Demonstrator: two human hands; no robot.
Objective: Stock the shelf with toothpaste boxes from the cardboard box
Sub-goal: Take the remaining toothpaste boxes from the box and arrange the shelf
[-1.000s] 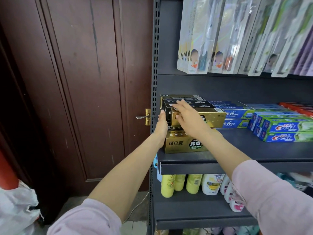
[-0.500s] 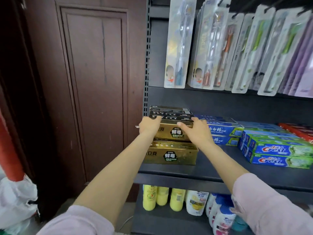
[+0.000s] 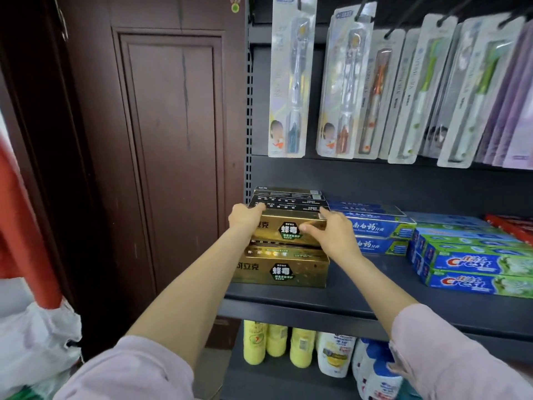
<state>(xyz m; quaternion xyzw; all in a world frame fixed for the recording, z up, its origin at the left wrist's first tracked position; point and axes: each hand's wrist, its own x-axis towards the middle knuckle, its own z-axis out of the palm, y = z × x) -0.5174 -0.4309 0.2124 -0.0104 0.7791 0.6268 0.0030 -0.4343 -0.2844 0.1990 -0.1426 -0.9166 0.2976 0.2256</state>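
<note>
Two gold toothpaste boxes are stacked at the left end of the dark shelf (image 3: 360,301), with black-topped boxes behind them. My left hand (image 3: 245,217) grips the left end of the upper gold box (image 3: 285,230), fingers curled over its top edge. At the right end, my right hand (image 3: 331,235) holds that box, fingers on its top and thumb on its front face. The lower gold box (image 3: 281,269) sits a little further forward. No cardboard box is in view.
Blue toothpaste boxes (image 3: 377,229), green-blue Crest boxes (image 3: 473,264) and red boxes (image 3: 510,226) fill the shelf to the right. Toothbrush packs (image 3: 288,82) hang above. Bottles (image 3: 277,342) stand on the lower shelf. A brown door (image 3: 173,140) and a white bag (image 3: 37,336) are to the left.
My right hand slid from the middle of the upper gold box to its right end, and my left hand closed over the left end. The box now lies square on the stack.
</note>
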